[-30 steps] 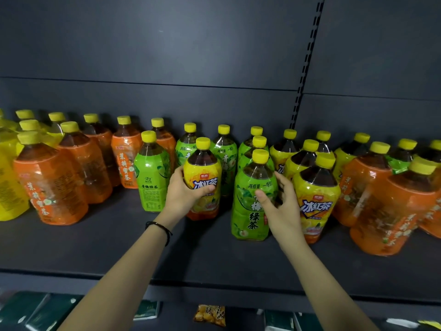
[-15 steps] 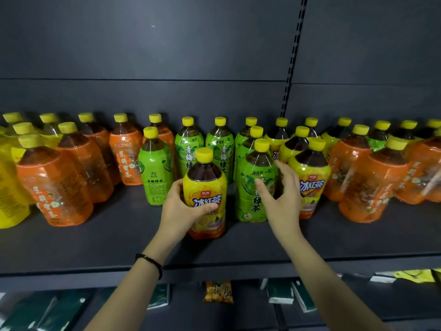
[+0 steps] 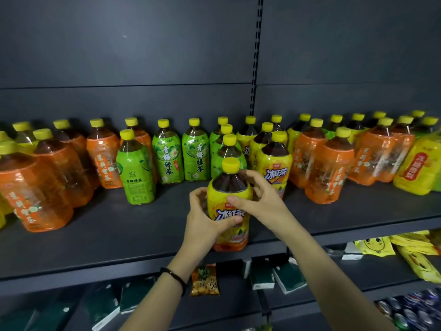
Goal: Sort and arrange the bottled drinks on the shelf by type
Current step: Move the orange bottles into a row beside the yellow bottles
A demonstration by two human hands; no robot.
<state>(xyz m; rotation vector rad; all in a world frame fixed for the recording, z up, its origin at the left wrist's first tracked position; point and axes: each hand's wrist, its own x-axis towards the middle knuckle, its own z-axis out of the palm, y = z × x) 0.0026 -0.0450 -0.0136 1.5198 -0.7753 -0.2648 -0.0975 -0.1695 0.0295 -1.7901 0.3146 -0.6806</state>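
A yellow-labelled iced tea bottle with a yellow cap is at the front edge of the dark shelf. My left hand wraps its left side and my right hand grips its right shoulder. Behind it stand green-labelled tea bottles, one alone further forward, and another yellow iced tea bottle. Orange-labelled bottles stand at the left and at the right.
A yellow-labelled pack sits at the far right of the shelf. Below the shelf lie dark green boxes, an orange snack bag and yellow bags. A slotted upright divides the back panel.
My left hand has pulled the yellow iced tea bottle forward to the shelf's front edge. My right hand left the green bottle and now holds the yellow one too.
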